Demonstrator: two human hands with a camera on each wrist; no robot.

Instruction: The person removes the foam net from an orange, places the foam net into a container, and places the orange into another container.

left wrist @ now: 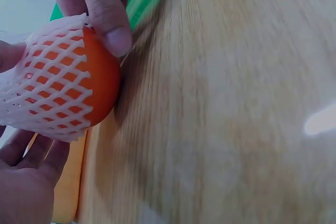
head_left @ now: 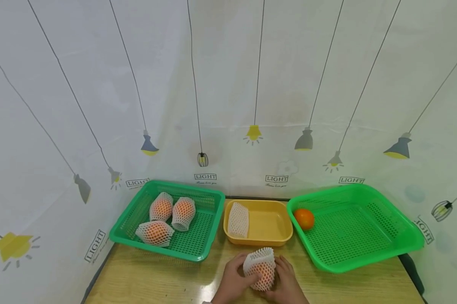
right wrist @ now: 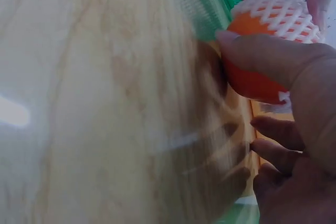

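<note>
An orange in a white foam net sleeve (head_left: 262, 272) is held just above the wooden table, in front of the yellow tray. My left hand (head_left: 233, 278) grips it from the left, thumb and fingers curled round the sleeve. From the other side my right hand (head_left: 287, 283) holds it too. In the right wrist view the right thumb (right wrist: 257, 51) presses on bare orange peel. The left wrist view shows the sleeve covering most of the fruit, with one end of the orange (left wrist: 102, 77) uncovered. Above the fruit the sleeve's other end stands open.
A dark green basket (head_left: 209, 228) at the left holds 3 sleeved fruits (head_left: 161, 207). In the middle, the yellow tray (head_left: 270, 219) contains a flat foam net sleeve (head_left: 238, 220). The bright green basket (head_left: 365, 236) at the right has one bare orange (head_left: 304, 219) inside.
</note>
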